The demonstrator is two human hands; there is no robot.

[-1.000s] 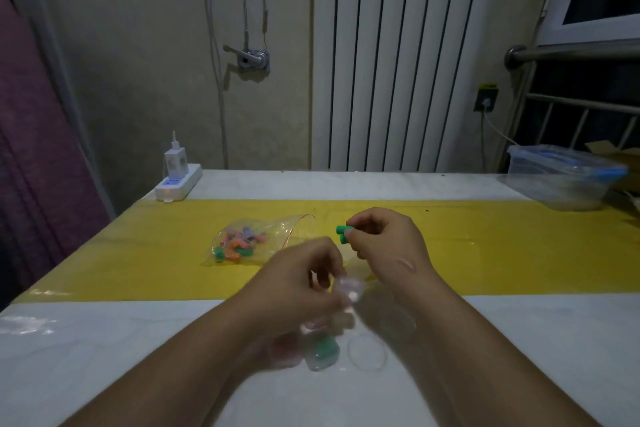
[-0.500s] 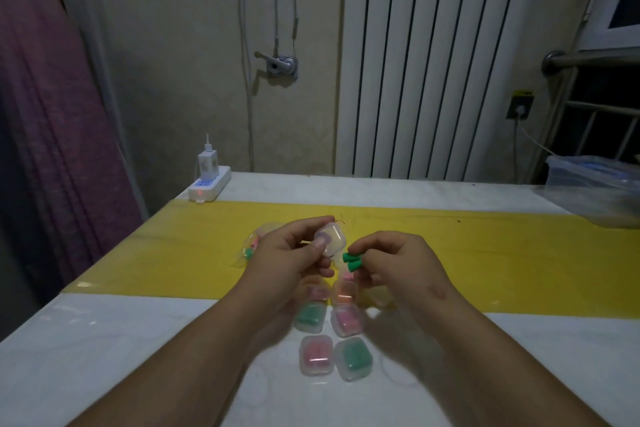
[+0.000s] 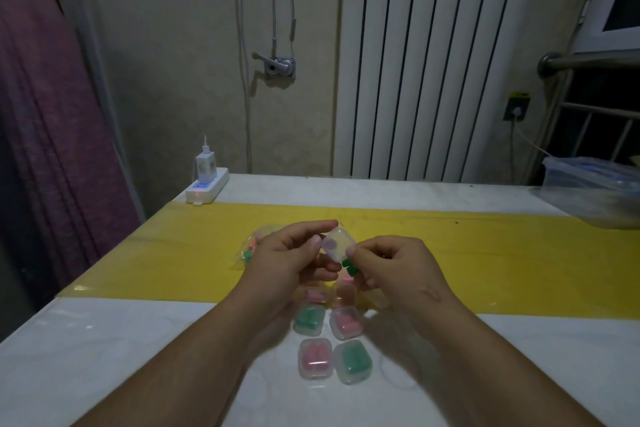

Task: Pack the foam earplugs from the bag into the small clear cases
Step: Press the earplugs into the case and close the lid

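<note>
My left hand (image 3: 291, 258) pinches a small clear case (image 3: 335, 243) above the yellow strip of the table. My right hand (image 3: 394, 267) touches that case with thumb and forefinger and holds green foam earplugs (image 3: 349, 267) in its curled fingers. The clear bag of mixed earplugs (image 3: 251, 250) lies behind my left hand, mostly hidden. Below my hands lie several filled clear cases, among them a green one (image 3: 309, 319), a pink one (image 3: 346, 322), another pink one (image 3: 315, 358) and another green one (image 3: 354, 360).
A white power strip with a charger (image 3: 206, 184) sits at the table's far left corner. A clear lidded plastic box (image 3: 595, 189) stands at the far right. The yellow strip (image 3: 502, 253) crosses the white table (image 3: 104, 357). A radiator and wall stand behind.
The view tilted down and the filled cases came into sight. My left hand lifted the clear case from the table up to my right hand, whose fingers now touch the case.
</note>
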